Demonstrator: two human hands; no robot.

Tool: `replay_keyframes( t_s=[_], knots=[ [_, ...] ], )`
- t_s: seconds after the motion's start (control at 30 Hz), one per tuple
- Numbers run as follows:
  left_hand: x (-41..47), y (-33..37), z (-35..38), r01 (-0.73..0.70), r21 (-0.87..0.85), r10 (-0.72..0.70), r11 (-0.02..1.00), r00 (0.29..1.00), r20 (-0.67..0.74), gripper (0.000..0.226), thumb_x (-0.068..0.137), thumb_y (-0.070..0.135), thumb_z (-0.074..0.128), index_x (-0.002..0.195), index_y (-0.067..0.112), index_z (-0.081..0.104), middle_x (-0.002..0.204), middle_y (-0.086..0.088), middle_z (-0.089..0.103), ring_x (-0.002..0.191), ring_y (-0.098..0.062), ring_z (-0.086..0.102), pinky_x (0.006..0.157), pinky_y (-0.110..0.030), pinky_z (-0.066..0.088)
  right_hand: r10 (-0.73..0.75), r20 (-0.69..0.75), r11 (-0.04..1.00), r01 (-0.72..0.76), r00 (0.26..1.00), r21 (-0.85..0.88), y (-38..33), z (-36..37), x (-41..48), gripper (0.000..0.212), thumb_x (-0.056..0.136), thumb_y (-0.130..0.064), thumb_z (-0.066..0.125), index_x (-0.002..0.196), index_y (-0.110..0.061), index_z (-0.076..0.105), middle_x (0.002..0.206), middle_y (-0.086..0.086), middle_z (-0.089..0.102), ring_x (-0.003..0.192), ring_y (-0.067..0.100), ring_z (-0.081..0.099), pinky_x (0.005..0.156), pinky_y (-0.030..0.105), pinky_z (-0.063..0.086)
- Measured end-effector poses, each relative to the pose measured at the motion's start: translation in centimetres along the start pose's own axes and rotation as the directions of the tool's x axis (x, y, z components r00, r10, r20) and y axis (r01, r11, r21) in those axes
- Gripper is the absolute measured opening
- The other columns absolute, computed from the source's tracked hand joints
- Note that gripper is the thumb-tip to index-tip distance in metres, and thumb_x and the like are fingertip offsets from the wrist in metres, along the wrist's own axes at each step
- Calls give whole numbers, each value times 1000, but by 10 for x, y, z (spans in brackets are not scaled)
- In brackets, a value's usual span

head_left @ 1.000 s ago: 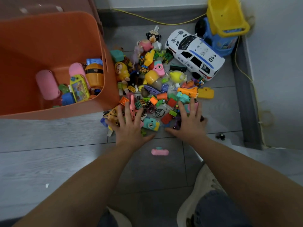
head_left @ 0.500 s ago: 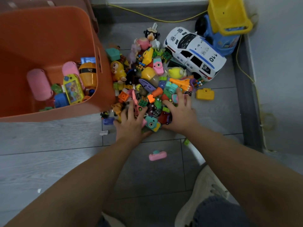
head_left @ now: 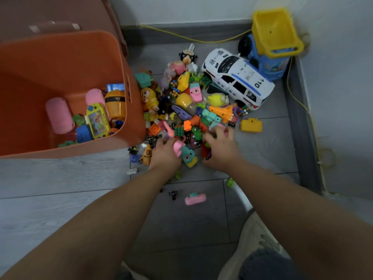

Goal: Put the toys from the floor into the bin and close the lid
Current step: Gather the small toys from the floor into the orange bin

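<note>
The task is at an early stage. The orange bin (head_left: 66,81) stands open on the floor at the left, and only a shallow layer lies on its bottom: two smooth pink capsules, a yellow handheld game (head_left: 98,121) and a few blocks. Its lid (head_left: 54,15) appears to lean behind it, not yet fitted. Most of the toys remain in a heap (head_left: 187,106) just beside the bin's right wall, with a white police car (head_left: 237,79) and a blue and yellow dump truck (head_left: 272,43) at the back and a pink piece (head_left: 195,199) lying apart, nearer the person.

The left hand (head_left: 164,154) is curled around a pink toy, with a teal toy camera (head_left: 188,157) touching it. The right hand (head_left: 221,150) is cupped over small pieces at the heap's near edge; what it actually holds is likely a few of them, though its fingers hide this.

Nearly everything is hard, glossy plastic: boxy blocks, small puzzle cubes, rounded figures. The floor is matte grey planking.
</note>
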State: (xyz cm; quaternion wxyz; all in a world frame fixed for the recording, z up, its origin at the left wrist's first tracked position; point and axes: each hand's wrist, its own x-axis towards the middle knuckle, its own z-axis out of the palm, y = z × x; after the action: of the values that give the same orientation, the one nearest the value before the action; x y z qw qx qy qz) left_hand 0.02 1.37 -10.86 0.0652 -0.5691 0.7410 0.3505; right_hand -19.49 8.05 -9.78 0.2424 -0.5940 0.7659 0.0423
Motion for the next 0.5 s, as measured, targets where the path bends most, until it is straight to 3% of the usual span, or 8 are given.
replay_keyframes(
  t_s=[0.17,0.27,0.4,0.5],
  knots=[
    [-1,13,-31,-37,41,36,998,999,36,46,90,24,62,135,19,53,138,-16,43,117,-41,51,97,-44,46,57,-6,998,-56,998,31,-5,-12,2,40,81,-20,69,119,-19,57,139,10,31,127,42,26,98,51,45],
    [0,20,-47,-119,77,119,990,993,0,40,88,22,61,128,21,60,138,-15,48,123,-38,48,96,-45,47,98,18,989,-100,995,113,-8,-25,8,31,83,-20,69,112,-17,60,133,9,35,121,38,35,99,45,43],
    [-3,36,-73,-138,62,140,988,990,-33,39,91,19,58,129,17,62,134,-14,50,122,-35,49,100,-44,44,86,1,972,-85,996,219,-15,-46,13,17,79,-24,72,90,-21,58,116,5,41,104,33,51,85,35,46],
    [-8,50,-90,-160,39,162,986,986,-33,42,91,16,58,133,16,59,127,-15,51,120,-31,49,100,-39,43,95,-52,954,-76,994,291,-19,-70,15,19,77,-24,73,88,-21,57,108,2,38,98,28,49,77,31,41]
  ],
)
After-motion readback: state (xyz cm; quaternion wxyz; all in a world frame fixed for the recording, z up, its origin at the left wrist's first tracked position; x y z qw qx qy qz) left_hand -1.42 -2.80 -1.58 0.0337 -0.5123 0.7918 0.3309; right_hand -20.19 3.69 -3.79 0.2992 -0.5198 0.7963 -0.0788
